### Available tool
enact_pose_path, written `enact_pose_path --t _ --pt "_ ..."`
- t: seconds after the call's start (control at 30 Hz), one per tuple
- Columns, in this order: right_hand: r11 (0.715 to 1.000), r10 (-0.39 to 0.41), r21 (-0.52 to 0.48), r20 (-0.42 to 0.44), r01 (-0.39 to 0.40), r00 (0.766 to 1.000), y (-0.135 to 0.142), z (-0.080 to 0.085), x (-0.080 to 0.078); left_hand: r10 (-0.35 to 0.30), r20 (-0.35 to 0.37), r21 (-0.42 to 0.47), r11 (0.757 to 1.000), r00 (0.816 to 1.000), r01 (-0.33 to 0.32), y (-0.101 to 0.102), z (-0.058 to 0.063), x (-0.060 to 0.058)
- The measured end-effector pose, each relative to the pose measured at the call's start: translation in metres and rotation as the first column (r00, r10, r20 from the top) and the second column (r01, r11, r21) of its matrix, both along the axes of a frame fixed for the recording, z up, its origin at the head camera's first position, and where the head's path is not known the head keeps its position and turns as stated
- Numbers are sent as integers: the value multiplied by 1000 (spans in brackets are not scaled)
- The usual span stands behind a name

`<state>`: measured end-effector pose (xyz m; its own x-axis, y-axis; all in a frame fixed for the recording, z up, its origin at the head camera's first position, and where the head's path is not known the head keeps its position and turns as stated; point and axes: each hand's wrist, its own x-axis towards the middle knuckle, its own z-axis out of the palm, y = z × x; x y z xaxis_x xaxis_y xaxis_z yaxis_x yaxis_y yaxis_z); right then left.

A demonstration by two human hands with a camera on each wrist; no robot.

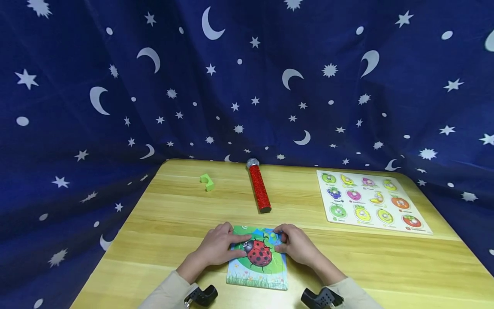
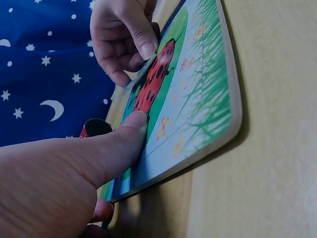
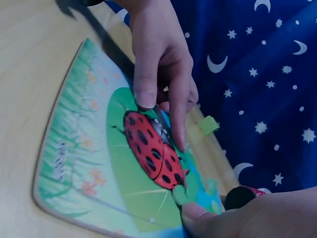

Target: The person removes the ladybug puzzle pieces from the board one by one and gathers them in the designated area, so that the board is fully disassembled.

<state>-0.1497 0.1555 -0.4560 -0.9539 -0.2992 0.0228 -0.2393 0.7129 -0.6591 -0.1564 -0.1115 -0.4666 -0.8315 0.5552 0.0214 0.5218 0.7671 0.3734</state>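
Lying on the desk point(image 1: 154, 240), the ladybug puzzle point(image 1: 257, 257) sits between the left hand point(image 1: 220, 244), thumb and forefinger extended onto it, and the right hand point(image 1: 299, 244), pinching a green-blue piece point(image 1: 272, 241) near the far-right corner.

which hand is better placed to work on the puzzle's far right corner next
Probably the right hand: it is at that corner, apparently pinching a green piece. The left hand rests on the other side of the ladybug puzzle, seemingly better placed for steadying.
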Motion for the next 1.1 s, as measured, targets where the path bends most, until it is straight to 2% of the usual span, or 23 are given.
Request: enact_pose_path --t 0.23,0.5,0.63,0.77,0.93,1.1 --pt "997 5 75 -130 5 992 -5 -2 4 1 9 3 1000 1000 -1 -1 2 0" --pt "986 47 167 -191 -15 980 -12 -3 6 1 2 -7 1000 1000 -1 0 1 -1" --pt "984 84 173 -175 -53 981 -9 -3 5 -3 7 -1 1000 1000 3 0 2 0" --pt "986 109 139 -118 -92 987 -5 -2 3 -2 7 0 1000 1000 2 -1 2 1" --pt "993 85 88 -54 -81 995 -3 -1 1 -2 10 3 1000 1000 2 -1 0 0" --pt "994 74 89 -62 -68 995 -5 -1 1 -2 12 11 1000 1000 2 0 1 0"
